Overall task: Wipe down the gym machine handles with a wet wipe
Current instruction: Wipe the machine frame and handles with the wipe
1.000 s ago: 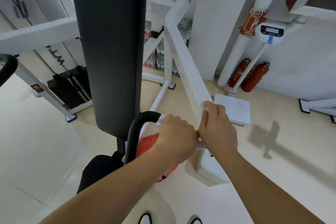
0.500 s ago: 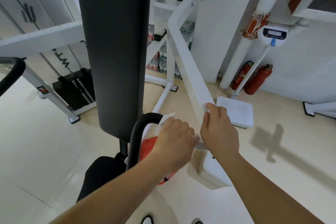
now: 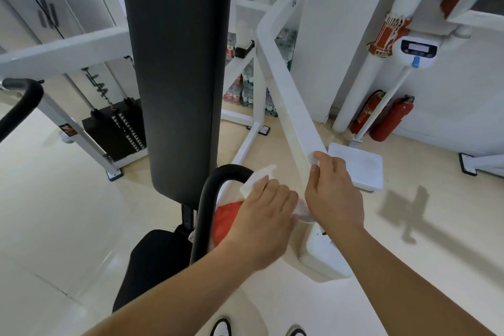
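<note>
A curved black handle (image 3: pixel 211 194) rises beside the machine's tall black back pad (image 3: pixel 177 68). My left hand (image 3: pixel 263 215) is closed on a white wet wipe (image 3: pixel 255 179), pressing it against the inner end of that handle. A red and white wipe packet (image 3: pixel 225 219) shows just under the hand. My right hand (image 3: pixel 334 195) grips the lower end of the white machine arm (image 3: pixel 289 95), fingers wrapped over its edge. A second black handle (image 3: pixel 20 105) curves in at the far left.
The black seat (image 3: pixel 152 262) lies below the back pad. A weight stack (image 3: pixel 117 131) stands at left. A white floor scale (image 3: pixel 357 168) with its display (image 3: pixel 416 49), two red fire extinguishers (image 3: pixel 381 117) and stacked bottles (image 3: pixel 242 90) are behind.
The view has shifted slightly, so everything sits a bit lower and to the right. My left hand has slid the wipe a little along the handle's end; my right hand keeps its grip.
</note>
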{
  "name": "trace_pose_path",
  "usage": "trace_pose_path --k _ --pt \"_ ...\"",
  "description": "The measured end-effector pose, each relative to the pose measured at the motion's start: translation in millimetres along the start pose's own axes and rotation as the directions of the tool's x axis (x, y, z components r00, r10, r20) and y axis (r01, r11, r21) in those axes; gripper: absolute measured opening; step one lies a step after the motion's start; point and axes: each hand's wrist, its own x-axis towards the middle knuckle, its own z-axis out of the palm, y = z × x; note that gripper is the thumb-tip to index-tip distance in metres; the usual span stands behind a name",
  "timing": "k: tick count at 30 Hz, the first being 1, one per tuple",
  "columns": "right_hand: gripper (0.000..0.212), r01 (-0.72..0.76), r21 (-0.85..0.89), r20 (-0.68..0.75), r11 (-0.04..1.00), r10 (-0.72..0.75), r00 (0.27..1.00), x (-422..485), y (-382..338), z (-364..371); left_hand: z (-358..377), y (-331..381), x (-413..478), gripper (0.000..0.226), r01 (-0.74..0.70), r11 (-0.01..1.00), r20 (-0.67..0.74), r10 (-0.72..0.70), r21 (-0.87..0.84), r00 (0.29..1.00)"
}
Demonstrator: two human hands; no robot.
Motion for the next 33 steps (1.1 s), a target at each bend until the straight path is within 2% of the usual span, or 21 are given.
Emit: trace_pose_path --k 2,3,6,7,9,10,12,14,16,17,19,20,21,23,25,27,30,31,33 --pt "0.037 0.001 -0.006 -0.004 1.000 -0.001 1.000 1 -1 2 9 -13 -16 0.050 -0.045 0.998 -0.064 0.042 -0.038 0.997" --pt "0.036 0.000 -0.006 -0.004 1.000 0.000 1.000 1 -1 3 11 -21 -10 0.050 -0.044 0.999 -0.041 0.043 -0.016 0.998" --pt "0.034 0.006 0.004 -0.016 1.000 -0.005 1.000 2 0 5 -19 -30 35 0.046 0.084 0.995 -0.052 -0.081 0.061 0.995" --pt "0.034 0.011 0.012 -0.016 1.000 -0.010 1.000 2 1 6 -33 -30 51 0.044 0.141 0.988 -0.004 -0.141 0.063 0.990" --pt "0.034 0.009 0.037 -0.014 0.999 -0.009 1.000 1 1 6 -48 -28 69 0.035 0.204 0.977 0.195 -0.213 0.062 0.957" --pt "0.033 0.006 0.044 -0.011 0.999 -0.005 1.000 1 1 6 -52 -24 65 0.031 0.183 0.980 0.204 -0.194 0.073 0.959" --pt "0.033 0.013 0.034 -0.011 0.999 -0.013 1.000 0 2 5 -44 -15 41 0.029 0.085 0.990 0.132 -0.100 0.116 0.986" --pt "0.033 0.021 0.009 -0.019 1.000 -0.021 1.000 1 1 4 -16 -12 10 0.030 0.024 0.999 -0.008 -0.024 0.039 1.000" --pt "0.033 0.007 -0.003 -0.011 1.000 -0.007 1.000 1 0 3 4 -21 -4 0.037 -0.037 0.999 -0.090 0.034 -0.033 0.995" --pt "0.033 0.007 -0.004 -0.008 1.000 -0.007 1.000 2 -1 3 5 -29 -2 0.037 -0.067 0.998 -0.101 0.065 -0.013 0.993" --pt "0.032 0.011 0.002 -0.005 1.000 -0.011 1.000 3 0 3 -13 -43 14 0.030 -0.072 0.992 -0.057 0.079 0.108 0.995" --pt "0.032 0.007 0.012 -0.001 1.000 -0.007 1.000 4 0 3 -26 -50 26 0.029 -0.039 0.989 -0.021 0.043 0.143 0.999" --pt "0.032 -0.001 0.021 0.004 1.000 0.000 1.000 4 -1 3 -36 -57 40 0.031 -0.007 0.989 0.001 0.007 0.149 1.000" --pt "0.033 -0.023 0.031 0.012 0.999 0.023 1.000 3 -3 4 -50 -65 62 0.045 0.055 0.993 0.169 -0.073 0.108 0.983" --pt "0.035 -0.028 0.023 0.001 0.999 0.028 1.000 3 -6 2 -54 -66 68 0.049 0.057 0.993 0.231 -0.081 0.106 0.970" --pt "0.034 0.051 -0.010 -0.021 0.999 -0.051 0.998 -2 -6 1 -50 -64 55 0.043 0.058 0.992 0.158 -0.076 0.113 0.984" --pt "0.035 0.305 -0.104 0.012 0.947 -0.306 0.952 -12 0 5 -28 -72 26 0.032 0.140 0.988 -0.126 -0.131 0.062 0.983" --pt "0.040 0.335 -0.130 0.057 0.933 -0.330 0.942 -13 1 6 -21 -76 18 0.037 0.180 0.983 -0.200 -0.181 -0.020 0.963" --pt "0.051 0.263 -0.122 0.139 0.957 -0.246 0.959 -13 -2 4 -12 -83 8 0.044 0.211 0.952 -0.252 -0.265 -0.224 0.931"
